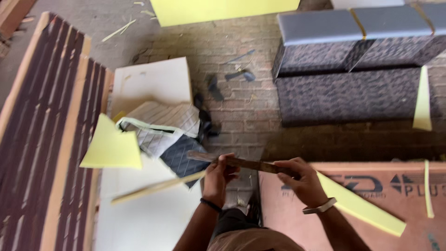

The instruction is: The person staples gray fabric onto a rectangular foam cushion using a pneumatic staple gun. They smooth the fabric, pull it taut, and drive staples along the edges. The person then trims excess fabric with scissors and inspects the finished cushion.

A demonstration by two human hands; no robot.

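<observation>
2 hands hold a long flat blade above yellow foam.

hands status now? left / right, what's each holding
Left hand: closed on one end of a long flat metal strip.
Right hand: closed on the strip's other end.

Taking the plywood board as the landmark: a foam wedge lies on it, and a thin foam strip near its right edge. Behind it sits the upholstered bench (a foam sliver leans at its right end). Left of the board lie quilted fabric pieces on white sheets, then a slatted panel farther left. Both hands, left and right, hold a flat bar over the board's left edge.
</observation>
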